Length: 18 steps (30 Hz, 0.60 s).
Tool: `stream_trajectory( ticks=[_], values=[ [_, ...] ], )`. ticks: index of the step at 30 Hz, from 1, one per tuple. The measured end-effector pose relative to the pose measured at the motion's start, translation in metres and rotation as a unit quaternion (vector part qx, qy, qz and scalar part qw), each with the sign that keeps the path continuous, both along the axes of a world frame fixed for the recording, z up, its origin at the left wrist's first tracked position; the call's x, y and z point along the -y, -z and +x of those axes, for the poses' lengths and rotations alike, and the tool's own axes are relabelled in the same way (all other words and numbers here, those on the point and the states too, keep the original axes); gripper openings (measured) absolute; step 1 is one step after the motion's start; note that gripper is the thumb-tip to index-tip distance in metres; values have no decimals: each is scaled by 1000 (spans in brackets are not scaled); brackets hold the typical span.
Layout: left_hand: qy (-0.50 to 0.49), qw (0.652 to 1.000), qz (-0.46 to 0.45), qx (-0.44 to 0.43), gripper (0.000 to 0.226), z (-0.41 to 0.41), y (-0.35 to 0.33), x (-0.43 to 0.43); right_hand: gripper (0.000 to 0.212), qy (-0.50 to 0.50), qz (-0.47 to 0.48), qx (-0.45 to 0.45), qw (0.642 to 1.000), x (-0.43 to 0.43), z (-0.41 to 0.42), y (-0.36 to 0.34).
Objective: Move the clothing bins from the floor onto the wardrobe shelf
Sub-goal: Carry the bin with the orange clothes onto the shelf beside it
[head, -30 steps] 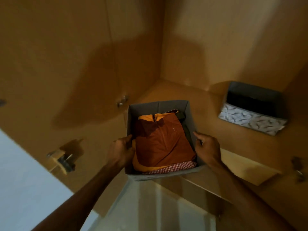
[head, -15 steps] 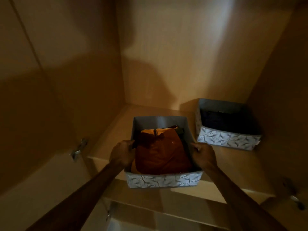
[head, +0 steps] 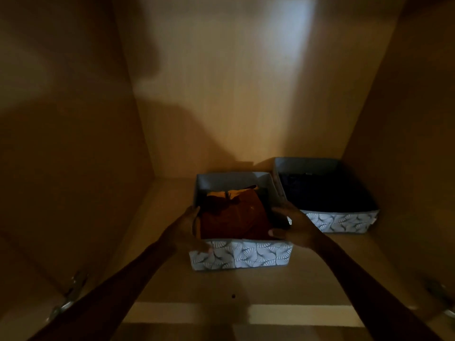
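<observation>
While both forearms reach in from the bottom corners, the nearest thing in view is the pale front lip of the shelf [head: 290, 313] at 6 o'clock, with metal hinges at 7 [head: 69, 299] and 4 o'clock [head: 440, 301] on the door edges.

Past the lip, just below centre, the near bin [head: 242, 257] sits flat on the shelf board, its leaf-patterned front wall facing the camera. The left hand [head: 183, 233] is clamped on the bin's left wall at 9 o'clock of it, fingers over the rim and thumb down near the front corner. The right hand [head: 294, 228] grips the right wall at 3 o'clock of the bin, thumb hooked over the rim toward the inside, the other fingers outside, between the two bins. Inside lies a folded rust-orange garment [head: 236, 212] with a yellow collar edge toward the back; the light is too dim to tell more of it.

Further in, at 2 o'clock of the near bin, the far bin [head: 342, 221] stands against the right wall of the wardrobe, holding dark clothes [head: 320, 190]. Its left wall appears to touch or nearly touch the near bin's back right corner.

Beyond both, the back panel [head: 234, 94] rises toward 12 o'clock, lit in a pale band and shadowed at left.
</observation>
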<state>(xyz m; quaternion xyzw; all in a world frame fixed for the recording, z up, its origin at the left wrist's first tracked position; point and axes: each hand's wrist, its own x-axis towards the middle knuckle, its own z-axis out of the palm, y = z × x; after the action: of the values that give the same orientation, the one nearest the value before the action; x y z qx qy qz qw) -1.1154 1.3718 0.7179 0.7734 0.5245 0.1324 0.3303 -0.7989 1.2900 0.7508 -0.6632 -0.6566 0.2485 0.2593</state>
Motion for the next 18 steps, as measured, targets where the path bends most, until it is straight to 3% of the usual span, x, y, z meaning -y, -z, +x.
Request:
stream_trajectory(
  ticks=[3,6,10,13,18],
  values=[
    [-25,988,143,-59,106,10,-2,-4,89,-56,-47,76,994,-8,8,7],
    [-41,957,272,-93,77,15,7,-10,73,-35,-16,136,990,-15,6,14],
    [14,933,284,-222,95,15,34,-14,47,79,80,194,975,-10,-12,28],
    [28,904,344,-254,99,14,51,-4,35,110,110,231,960,-9,-21,47],
    [14,881,399,-254,84,4,70,7,52,100,139,243,955,-7,-26,67]
  ],
)
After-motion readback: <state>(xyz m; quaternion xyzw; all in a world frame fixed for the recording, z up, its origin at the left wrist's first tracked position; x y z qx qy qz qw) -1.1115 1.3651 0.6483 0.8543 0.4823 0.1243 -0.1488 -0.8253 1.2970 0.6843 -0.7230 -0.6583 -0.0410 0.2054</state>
